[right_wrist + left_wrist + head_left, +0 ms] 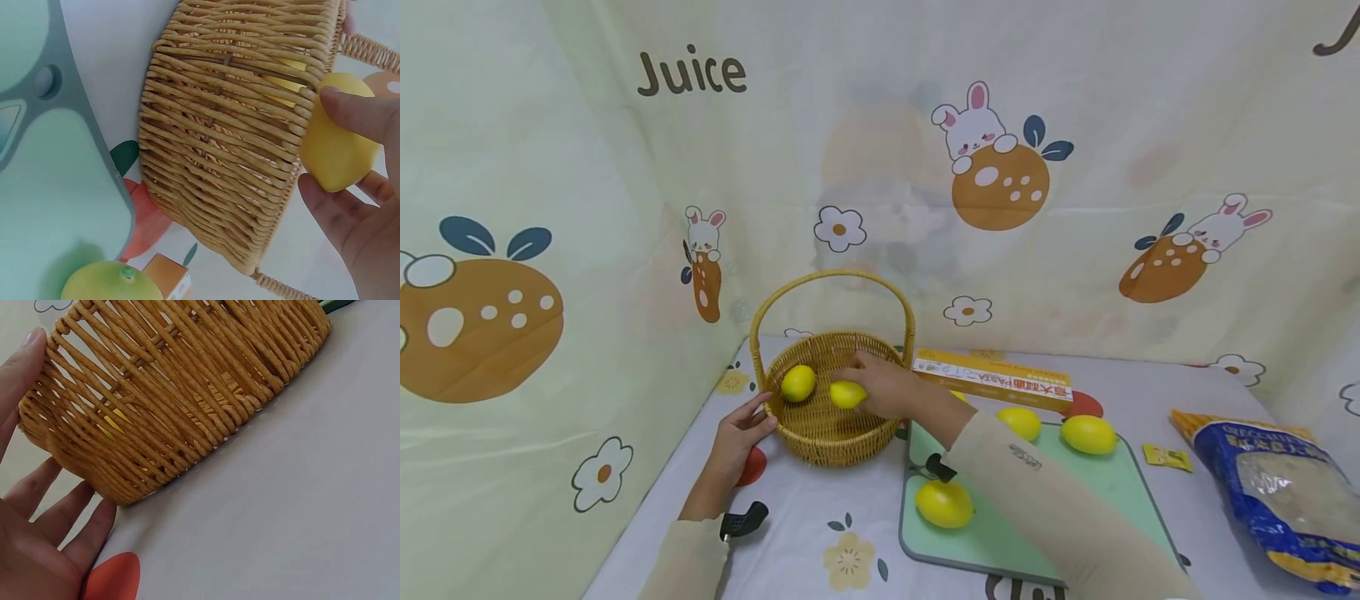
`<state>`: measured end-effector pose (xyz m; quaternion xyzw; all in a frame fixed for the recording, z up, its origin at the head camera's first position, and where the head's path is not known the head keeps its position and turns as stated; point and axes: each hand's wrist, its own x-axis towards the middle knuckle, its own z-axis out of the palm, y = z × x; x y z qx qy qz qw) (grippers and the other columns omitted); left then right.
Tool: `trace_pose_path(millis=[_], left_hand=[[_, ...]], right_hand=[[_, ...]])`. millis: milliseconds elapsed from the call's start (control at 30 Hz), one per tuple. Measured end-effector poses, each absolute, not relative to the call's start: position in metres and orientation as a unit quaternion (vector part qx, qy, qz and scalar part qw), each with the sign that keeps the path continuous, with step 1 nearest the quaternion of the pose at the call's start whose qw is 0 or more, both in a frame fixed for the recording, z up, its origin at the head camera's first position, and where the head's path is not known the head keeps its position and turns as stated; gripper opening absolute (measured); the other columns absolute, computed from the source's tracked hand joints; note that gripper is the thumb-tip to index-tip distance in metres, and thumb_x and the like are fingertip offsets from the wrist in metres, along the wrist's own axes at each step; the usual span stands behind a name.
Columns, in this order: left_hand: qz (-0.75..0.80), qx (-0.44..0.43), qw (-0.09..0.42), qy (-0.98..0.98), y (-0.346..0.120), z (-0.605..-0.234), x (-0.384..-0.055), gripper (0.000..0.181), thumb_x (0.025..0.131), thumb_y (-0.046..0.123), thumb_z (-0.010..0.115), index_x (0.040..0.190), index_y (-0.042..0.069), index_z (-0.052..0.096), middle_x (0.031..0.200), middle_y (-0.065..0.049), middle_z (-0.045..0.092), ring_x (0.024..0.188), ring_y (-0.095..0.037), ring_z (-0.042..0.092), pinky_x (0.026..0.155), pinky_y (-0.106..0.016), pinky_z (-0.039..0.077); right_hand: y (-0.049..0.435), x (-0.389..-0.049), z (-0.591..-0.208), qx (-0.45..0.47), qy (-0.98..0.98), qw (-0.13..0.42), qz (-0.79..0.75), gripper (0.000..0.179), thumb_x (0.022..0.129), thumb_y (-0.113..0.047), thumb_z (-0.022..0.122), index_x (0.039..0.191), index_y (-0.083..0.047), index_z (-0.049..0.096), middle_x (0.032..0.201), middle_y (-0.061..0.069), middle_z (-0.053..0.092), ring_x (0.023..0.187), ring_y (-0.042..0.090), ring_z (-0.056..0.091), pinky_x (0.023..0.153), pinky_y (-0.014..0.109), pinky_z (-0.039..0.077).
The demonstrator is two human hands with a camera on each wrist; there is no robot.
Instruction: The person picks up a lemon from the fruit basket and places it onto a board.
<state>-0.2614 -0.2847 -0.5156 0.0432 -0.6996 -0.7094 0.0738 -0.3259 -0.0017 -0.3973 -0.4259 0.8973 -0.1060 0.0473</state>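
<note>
A wicker basket [838, 448] with a tall arched handle stands on the table, one lemon [798, 383] lying inside at its left. My left hand [735, 437] steadies the basket at its left side; in the left wrist view the thumb is at the rim and the fingers reach along the lower wall. Over the basket's inside, my right hand [886, 385] holds another lemon [340, 140] between thumb and fingers. The right wrist view has this lemon right at the rim. Several more lemons, such as the front one [944, 504], are on or by the green cutting board [1120, 500].
Behind the board lies a long pasta box [992, 377]. To the right are a small yellow packet [1167, 457] and a blue plastic bag [1285, 492]. A printed cloth [895, 275] hangs behind and on the left. My right forearm crosses above the board.
</note>
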Motion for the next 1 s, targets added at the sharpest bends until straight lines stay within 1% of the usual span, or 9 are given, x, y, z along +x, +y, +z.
trace_pose_path(millis=[100,300,333,467,567,633,767,867,1000], left_hand=[[-0.709,0.042,0.071,-0.701,-0.285,-0.516,-0.261,0.056,0.089,0.012,0.073,0.14,0.006,0.052,0.148,-0.007,0.043,0.13,-0.026,0.046,0.092,-0.02,0.046],[-0.707,0.04,0.072,-0.703,-0.283,-0.515,-0.261,0.056,0.088,0.012,0.073,0.14,0.005,0.053,0.147,-0.01,0.044,0.13,-0.027,0.046,0.092,-0.023,0.047],[-0.707,0.039,0.072,-0.702,-0.282,-0.514,-0.26,0.055,0.089,0.011,0.072,0.14,0.005,0.053,0.147,-0.01,0.044,0.13,-0.027,0.046,0.092,-0.022,0.047],[-0.706,0.043,0.073,-0.704,-0.282,-0.512,-0.259,0.053,0.09,0.009,0.07,0.14,0.006,0.052,0.147,-0.01,0.044,0.13,-0.026,0.046,0.092,-0.021,0.047],[-0.701,0.045,0.072,-0.708,-0.282,-0.512,-0.258,0.053,0.091,0.009,0.069,0.14,0.006,0.052,0.148,-0.01,0.044,0.131,-0.026,0.046,0.092,-0.021,0.046],[-0.702,0.046,0.072,-0.707,-0.282,-0.513,-0.258,0.052,0.091,0.009,0.07,0.14,0.006,0.053,0.147,-0.01,0.044,0.13,-0.026,0.046,0.092,-0.022,0.046],[-0.702,0.041,0.07,-0.707,-0.283,-0.514,-0.259,0.055,0.089,0.013,0.072,0.14,0.006,0.052,0.148,-0.009,0.044,0.13,-0.027,0.046,0.093,-0.022,0.046],[-0.7,0.044,0.066,-0.71,-0.285,-0.516,-0.261,0.058,0.087,0.017,0.075,0.14,0.007,0.053,0.148,-0.008,0.044,0.131,-0.026,0.046,0.093,-0.022,0.046],[-0.698,0.042,0.067,-0.711,-0.286,-0.516,-0.262,0.06,0.086,0.02,0.077,0.14,0.007,0.053,0.148,-0.007,0.044,0.13,-0.025,0.046,0.093,-0.022,0.046]], right_hand=[[0.002,-0.321,-0.393,-0.428,0.896,0.046,-0.106,0.062,0.091,-0.024,0.071,0.146,-0.033,0.044,0.136,0.009,0.039,0.106,0.021,0.05,0.086,0.033,0.048],[0.009,-0.314,-0.388,-0.422,0.899,0.042,-0.105,0.061,0.091,-0.025,0.071,0.145,-0.035,0.045,0.148,0.013,0.032,0.12,0.029,0.049,0.094,0.04,0.048],[0.01,-0.312,-0.386,-0.422,0.9,0.042,-0.106,0.061,0.091,-0.025,0.071,0.145,-0.035,0.045,0.147,0.013,0.032,0.12,0.029,0.049,0.094,0.04,0.047],[0.014,-0.305,-0.381,-0.425,0.898,0.041,-0.105,0.061,0.091,-0.027,0.071,0.145,-0.036,0.045,0.142,0.01,0.035,0.105,0.024,0.053,0.084,0.034,0.049],[0.017,-0.3,-0.379,-0.436,0.893,0.033,-0.106,0.06,0.09,-0.026,0.072,0.144,-0.036,0.046,0.135,0.007,0.039,0.094,0.019,0.051,0.078,0.029,0.048],[0.02,-0.297,-0.377,-0.444,0.889,0.023,-0.108,0.06,0.09,-0.025,0.072,0.143,-0.034,0.047,0.134,0.007,0.04,0.096,0.019,0.051,0.08,0.03,0.048],[0.028,-0.291,-0.375,-0.448,0.886,0.022,-0.119,0.06,0.09,-0.024,0.072,0.144,-0.031,0.047,0.141,0.008,0.037,0.111,0.023,0.051,0.088,0.035,0.049],[0.036,-0.289,-0.374,-0.447,0.886,0.022,-0.121,0.06,0.091,-0.024,0.071,0.145,-0.032,0.045,0.144,0.006,0.036,0.117,0.022,0.048,0.092,0.034,0.048],[0.046,-0.285,-0.372,-0.454,0.881,0.009,-0.133,0.06,0.09,-0.023,0.073,0.143,-0.032,0.048,0.138,0.003,0.04,0.113,0.019,0.05,0.091,0.032,0.047]])
